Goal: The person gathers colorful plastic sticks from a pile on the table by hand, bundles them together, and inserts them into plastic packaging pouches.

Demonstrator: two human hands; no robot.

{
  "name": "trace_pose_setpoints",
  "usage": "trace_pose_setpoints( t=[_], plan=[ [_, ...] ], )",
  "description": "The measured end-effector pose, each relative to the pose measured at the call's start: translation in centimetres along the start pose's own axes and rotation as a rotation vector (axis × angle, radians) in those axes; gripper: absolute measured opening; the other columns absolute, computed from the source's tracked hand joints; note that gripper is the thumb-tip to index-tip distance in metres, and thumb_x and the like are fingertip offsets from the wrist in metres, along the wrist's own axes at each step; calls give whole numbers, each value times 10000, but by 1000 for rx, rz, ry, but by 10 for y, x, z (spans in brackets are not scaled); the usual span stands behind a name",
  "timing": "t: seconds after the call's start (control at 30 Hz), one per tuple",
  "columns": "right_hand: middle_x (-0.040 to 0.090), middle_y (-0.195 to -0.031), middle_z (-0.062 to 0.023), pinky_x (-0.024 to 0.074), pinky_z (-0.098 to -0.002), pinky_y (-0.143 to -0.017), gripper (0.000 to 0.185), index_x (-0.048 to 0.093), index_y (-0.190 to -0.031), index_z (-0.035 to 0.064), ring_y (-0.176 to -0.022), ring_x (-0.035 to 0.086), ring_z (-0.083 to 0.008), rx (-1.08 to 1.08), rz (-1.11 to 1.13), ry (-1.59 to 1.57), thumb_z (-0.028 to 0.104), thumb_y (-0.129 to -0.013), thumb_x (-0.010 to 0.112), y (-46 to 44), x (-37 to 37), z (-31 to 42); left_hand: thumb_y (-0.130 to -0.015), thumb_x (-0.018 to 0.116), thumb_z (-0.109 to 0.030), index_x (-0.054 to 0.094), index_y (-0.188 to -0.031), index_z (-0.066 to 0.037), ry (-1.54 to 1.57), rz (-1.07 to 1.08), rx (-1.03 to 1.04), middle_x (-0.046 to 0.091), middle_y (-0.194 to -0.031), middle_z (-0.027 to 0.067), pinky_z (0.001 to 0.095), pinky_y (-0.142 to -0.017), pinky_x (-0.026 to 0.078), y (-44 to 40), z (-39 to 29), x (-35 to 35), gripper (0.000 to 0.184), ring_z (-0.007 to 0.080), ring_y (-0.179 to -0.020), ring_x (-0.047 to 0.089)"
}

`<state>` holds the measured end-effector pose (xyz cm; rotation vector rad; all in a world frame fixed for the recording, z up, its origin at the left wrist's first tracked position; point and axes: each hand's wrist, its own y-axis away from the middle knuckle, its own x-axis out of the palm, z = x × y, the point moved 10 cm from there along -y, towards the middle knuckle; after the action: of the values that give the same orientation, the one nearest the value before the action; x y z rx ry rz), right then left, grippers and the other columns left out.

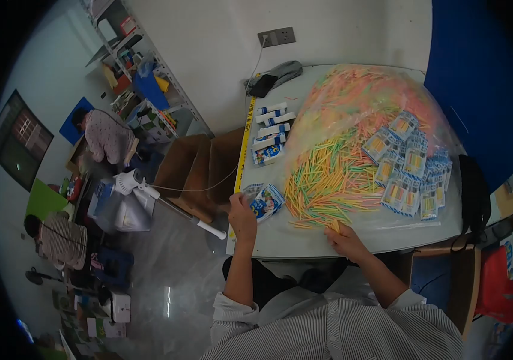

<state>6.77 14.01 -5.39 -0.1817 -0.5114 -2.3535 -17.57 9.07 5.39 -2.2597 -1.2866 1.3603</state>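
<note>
At the table's front left, my left hand (pixel 242 217) is closed at the edge of a blue and white packet (pixel 266 203). My right hand (pixel 343 240) pinches a few pale orange sticks (pixel 334 226) just in front of the heap. Loose yellow, green and pink sticks (pixel 328 174) spill from a large clear plastic bag (pixel 364 90). Several small filled sachets (pixel 401 193) lie on the right part of the heap. Behind my left hand, folded white and blue packets (pixel 273 129) form a column, with a blue packet (pixel 268 154) at its near end.
A black phone (pixel 263 86) and grey cloth (pixel 289 71) lie at the table's back left corner. Cardboard boxes (pixel 199 174) and a white fan (pixel 129 182) stand left of the table (pixel 304 245). Two people (pixel 105 135) are farther left. A black strap bag (pixel 474 192) hangs at right.
</note>
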Motion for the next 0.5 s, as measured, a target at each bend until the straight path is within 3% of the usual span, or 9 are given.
trace_pose_setpoints(
  t=[0.03,0.07,0.1,0.17,0.23,0.3,0.4,0.47,0.5],
  plan=[
    [377,-566,42,249,-176,-383,146,430,-777,88,-445,318,-30,-6,-16,-21,211,-841,478,-1,-1,3,-832,460,-144,444,-912,-37,123,-81,-25,559,-729,164,344,-512,426,-6,-1,-10,134,298,-631,560],
    [351,-556,47,227,-180,-371,173,411,-749,101,-438,297,-29,31,8,-132,231,-840,482,-3,4,6,-841,456,-141,454,-917,-23,212,-70,-13,556,-707,135,279,-517,419,-11,-11,-13,141,200,-600,560],
    [326,-546,52,205,-184,-359,203,392,-721,114,-431,277,-28,66,37,-241,250,-838,486,-8,9,11,-841,456,-141,454,-917,-23,213,-62,-1,556,-707,135,279,-517,419,-14,-20,-16,141,200,-600,560],
    [294,-528,48,187,-194,-344,287,346,-645,134,-409,246,-41,34,-64,-455,297,-854,456,-21,1,32,-843,467,-144,464,-892,-15,512,202,-133,526,-672,58,215,-527,389,-13,-29,10,138,88,-578,490],
    [291,-547,45,183,-198,-343,312,343,-634,147,-424,247,-45,-10,-44,-691,346,-857,437,-41,-6,48,-844,469,-151,468,-867,-13,624,248,-190,501,-661,30,193,-532,372,-8,-41,15,140,63,-579,450],
    [322,-563,35,240,-186,-338,313,356,-636,142,-435,284,-54,-52,60,-838,348,-861,422,-58,-9,59,-851,457,-158,472,-817,-18,696,293,-290,459,-639,-8,172,-542,347,3,-43,24,145,43,-578,399],
    [338,-561,25,320,-177,-349,305,371,-646,122,-442,316,-69,91,-115,-1028,329,-864,422,-64,-10,51,-855,447,-169,471,-799,-17,711,425,-317,463,-648,-6,172,-550,345,25,-37,42,164,40,-584,396],
    [325,-552,23,329,-179,-361,304,357,-650,115,-442,318,-76,70,-109,-1156,321,-865,420,-74,-19,39,-858,433,-158,476,-809,-30,728,518,-378,461,-659,-21,172,-550,348,40,-43,45,144,35,-582,398],
    [311,-544,21,337,-181,-372,304,344,-654,108,-441,321,-83,46,-91,-1292,312,-866,418,-78,-22,32,-859,427,-155,482,-820,-37,906,665,-404,455,-664,-31,169,-552,347,54,-58,51,136,30,-589,401]
  ],
)
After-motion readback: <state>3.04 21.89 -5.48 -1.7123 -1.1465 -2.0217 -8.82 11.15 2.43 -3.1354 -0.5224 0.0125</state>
